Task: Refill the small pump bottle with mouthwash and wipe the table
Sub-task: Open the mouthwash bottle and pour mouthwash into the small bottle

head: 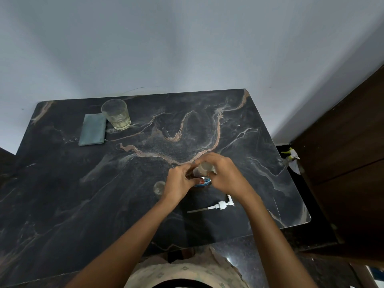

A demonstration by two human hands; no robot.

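**Both hands closed around a small bottle at mid-desk**

The left hand [180,179] and the right hand [225,175] meet over the middle of the dark marbled desk [62,194]. Between them stands a small clear bottle [202,173], upright on the surface. The left hand's fingers are curled around its left side; the right hand is cupped over its top and right side, fingers bent inward. Both hands are in contact with the bottle. Its neck and opening are covered by the fingers, so the fill level cannot be read. A blue band shows at the bottle's base; any lettering on it is too blurred to make out.

Just left of the left wrist, a small clear round object [159,187] rests on the desk; what it is cannot be determined.

Just below the right wrist, a white pump head [222,205] lies on its side on the desk, separate from the bottle, with its thin dip tube pointing left.

At the far left of the desk stands a clear ribbed glass tumbler [116,114], upright, holding a shallow layer of pale yellowish liquid at the bottom. Touching its left side lies a folded grey-green cloth [92,129], flat on the surface.

Beyond the right edge of the desk, lower down beside a dark wooden cabinet [349,163], a spray bottle with a white and yellow-green trigger [292,156] is visible. No readable label appears on it.
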